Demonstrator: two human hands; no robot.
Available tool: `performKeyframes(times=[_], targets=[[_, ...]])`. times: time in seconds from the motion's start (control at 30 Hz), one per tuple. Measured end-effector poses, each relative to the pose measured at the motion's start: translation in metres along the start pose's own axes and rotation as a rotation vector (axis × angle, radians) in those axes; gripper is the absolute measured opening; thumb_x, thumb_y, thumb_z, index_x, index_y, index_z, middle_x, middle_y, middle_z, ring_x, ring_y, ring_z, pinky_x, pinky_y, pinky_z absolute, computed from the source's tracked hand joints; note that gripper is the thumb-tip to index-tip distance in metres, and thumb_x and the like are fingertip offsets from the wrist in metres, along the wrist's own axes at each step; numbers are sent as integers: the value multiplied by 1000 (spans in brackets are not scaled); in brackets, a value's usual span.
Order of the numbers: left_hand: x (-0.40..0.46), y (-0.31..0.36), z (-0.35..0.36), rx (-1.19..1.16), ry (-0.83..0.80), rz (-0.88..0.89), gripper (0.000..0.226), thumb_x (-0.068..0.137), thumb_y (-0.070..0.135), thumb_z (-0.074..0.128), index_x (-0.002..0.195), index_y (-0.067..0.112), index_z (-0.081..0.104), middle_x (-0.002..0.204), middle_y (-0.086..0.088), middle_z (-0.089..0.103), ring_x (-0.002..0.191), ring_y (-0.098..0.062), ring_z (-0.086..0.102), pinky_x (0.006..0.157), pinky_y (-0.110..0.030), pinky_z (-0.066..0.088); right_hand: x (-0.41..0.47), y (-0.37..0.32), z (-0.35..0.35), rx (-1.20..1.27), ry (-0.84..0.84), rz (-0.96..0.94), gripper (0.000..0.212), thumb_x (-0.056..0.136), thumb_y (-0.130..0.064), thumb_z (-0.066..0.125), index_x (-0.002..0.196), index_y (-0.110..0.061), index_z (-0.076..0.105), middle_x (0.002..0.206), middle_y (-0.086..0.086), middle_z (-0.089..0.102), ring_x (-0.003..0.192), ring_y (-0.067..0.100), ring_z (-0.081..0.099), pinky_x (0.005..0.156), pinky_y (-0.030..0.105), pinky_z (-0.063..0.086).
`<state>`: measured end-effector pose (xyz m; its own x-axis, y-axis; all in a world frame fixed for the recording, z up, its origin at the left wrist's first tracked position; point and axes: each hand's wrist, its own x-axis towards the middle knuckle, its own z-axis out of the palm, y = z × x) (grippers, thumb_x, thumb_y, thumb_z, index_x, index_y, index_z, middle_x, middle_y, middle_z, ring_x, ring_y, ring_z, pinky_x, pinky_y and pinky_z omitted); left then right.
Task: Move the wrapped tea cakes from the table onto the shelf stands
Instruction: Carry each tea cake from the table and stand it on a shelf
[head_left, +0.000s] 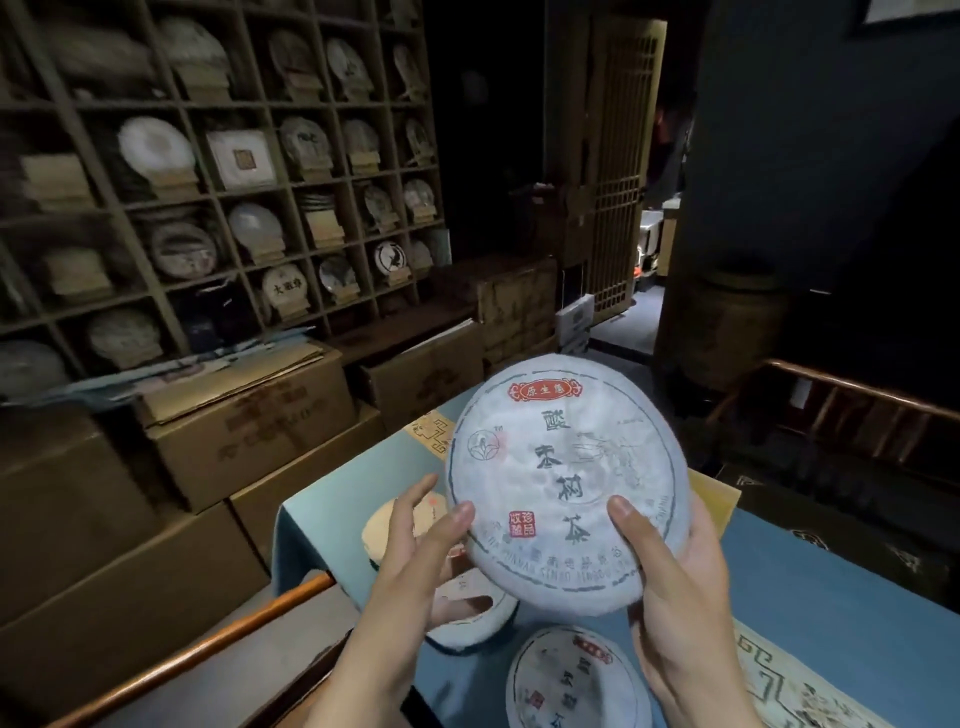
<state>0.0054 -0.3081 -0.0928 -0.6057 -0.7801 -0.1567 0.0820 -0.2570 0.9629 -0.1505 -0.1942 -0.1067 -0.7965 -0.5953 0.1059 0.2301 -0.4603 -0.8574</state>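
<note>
I hold a large round tea cake (569, 483) in white printed paper up above the table, face toward me. My left hand (421, 566) grips its lower left edge with the thumb on the front. My right hand (680, 587) grips its lower right edge the same way. On the blue tablecloth (810, 613) below lie more wrapped cakes: one (576, 680) near the bottom edge, one (478, 618) partly under my left hand, and a tan one (400, 530) behind it. The wooden shelf (223, 197) at the left holds several cakes on small stands.
Stacked cardboard boxes (249, 426) stand between the table and the shelf. A wooden chair back (852, 410) is at the right. A lattice door (613, 156) and a dark doorway lie ahead. An orange wooden rail (208, 654) runs along the near left.
</note>
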Motion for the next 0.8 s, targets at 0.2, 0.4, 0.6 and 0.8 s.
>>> performKeyframes(times=[0.2,0.4,0.6,0.8], targets=[[-63,-21,37,-332,23,72,97,40,28,99,127,35,57,116,-6,73,104,-33,70,78,-49,59,-38,-16,-5,-57,-190,64,58,71,-26,79,126,-30,60,117,2,73,105,23,71,78,40,61],[-123,-35,48,-487,256,244,90,34,19,100,118,22,69,122,-17,69,111,-41,65,102,-59,44,-70,-33,-10,-80,-342,203,51,66,-45,75,114,-43,59,110,-12,73,95,3,70,71,25,56],[-186,-27,26,-434,436,489,65,52,12,86,114,24,72,118,-17,71,107,-36,68,78,-40,59,-78,-70,21,-477,-642,-229,71,65,-79,57,132,-67,34,143,-34,36,119,-17,47,91,25,42],[-258,-14,-7,-397,602,598,68,51,13,88,115,28,72,121,-11,71,109,-33,68,80,-42,59,-122,-66,111,-479,-1125,-371,67,81,-67,61,138,-67,26,150,-39,24,139,-13,27,106,24,33]])
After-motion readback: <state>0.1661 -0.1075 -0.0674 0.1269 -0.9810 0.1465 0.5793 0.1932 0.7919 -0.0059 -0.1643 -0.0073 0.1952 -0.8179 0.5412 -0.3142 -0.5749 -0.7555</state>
